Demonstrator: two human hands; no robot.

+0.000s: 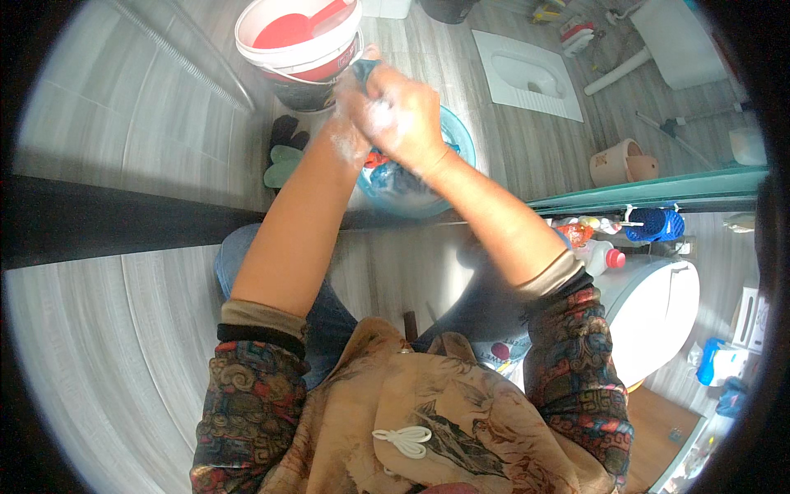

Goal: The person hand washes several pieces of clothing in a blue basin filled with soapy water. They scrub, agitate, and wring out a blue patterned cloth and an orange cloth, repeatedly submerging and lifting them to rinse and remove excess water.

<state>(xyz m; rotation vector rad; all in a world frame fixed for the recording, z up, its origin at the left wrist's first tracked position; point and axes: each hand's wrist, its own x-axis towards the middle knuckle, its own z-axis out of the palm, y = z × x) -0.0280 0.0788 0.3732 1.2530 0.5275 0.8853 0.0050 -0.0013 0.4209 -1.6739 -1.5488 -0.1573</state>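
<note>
My left hand (350, 106) and my right hand (401, 111) are pressed together above a blue plastic basin (464, 139). White suds cover both hands and run down to the left wrist. A dark teal cloth (365, 71) is squeezed between them, with only a small part showing. My right hand hides much of my left hand's grip. In the basin under my wrists lie wet blue clothes (401, 179) in cloudy, soapy water. A bit of red cloth (375, 160) shows beside them.
A bucket (296, 74) with a red dipper (287, 31) stands beyond my left hand. Dark and green slippers (284, 163) lie left of the basin. A squat toilet (531, 74) is set in the floor at right. A glass panel's edge (648, 188) and a washing machine (654, 315) flank my right arm.
</note>
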